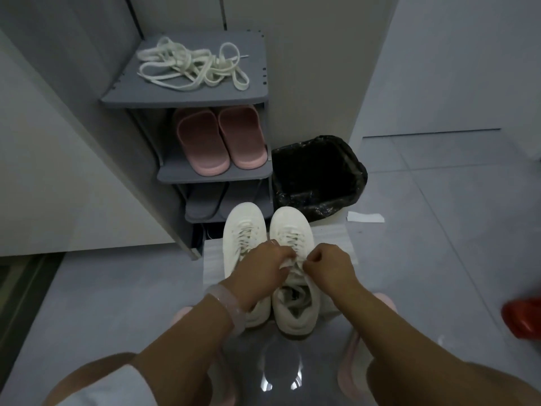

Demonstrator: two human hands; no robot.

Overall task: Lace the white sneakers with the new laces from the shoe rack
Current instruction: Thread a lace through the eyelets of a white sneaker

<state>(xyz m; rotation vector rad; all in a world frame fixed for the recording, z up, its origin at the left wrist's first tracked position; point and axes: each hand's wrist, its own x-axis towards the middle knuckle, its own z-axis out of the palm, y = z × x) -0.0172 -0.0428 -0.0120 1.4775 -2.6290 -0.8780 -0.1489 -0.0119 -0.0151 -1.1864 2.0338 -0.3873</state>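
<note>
The two white sneakers are sitting side by side on a white mat point(336, 238) on the floor, right in front of the grey shoe rack point(187, 98). The left sneaker point(243, 230) and the right sneaker point(292, 227) are both showing laces already running through their holes, so these look like the old ones.

The left hand point(260, 265) and the right hand point(328, 265) are both working over the tongue of the right sneaker. The fingers of each hand are curling in, and each grip is pinching a bit of the lace point(289, 263) near the top of that shoe. It looks like the person is undoing the lace there, though tying would look much the same from here.

The new laces point(190, 68) are lying in a loose white tangle on the top shelf of the rack, well apart from the hands. Nobody is touching them.

So the job is only getting started. I think the old laces are coming out of the right shoe first. The left shoe is waiting its turn, and after that the new laces need fetching from the shelf and threading through both shoes.

Pink slippers point(219, 139) are sitting on the shelf below, and a bin with a black bag point(316, 174) is standing beside the rack.
</note>
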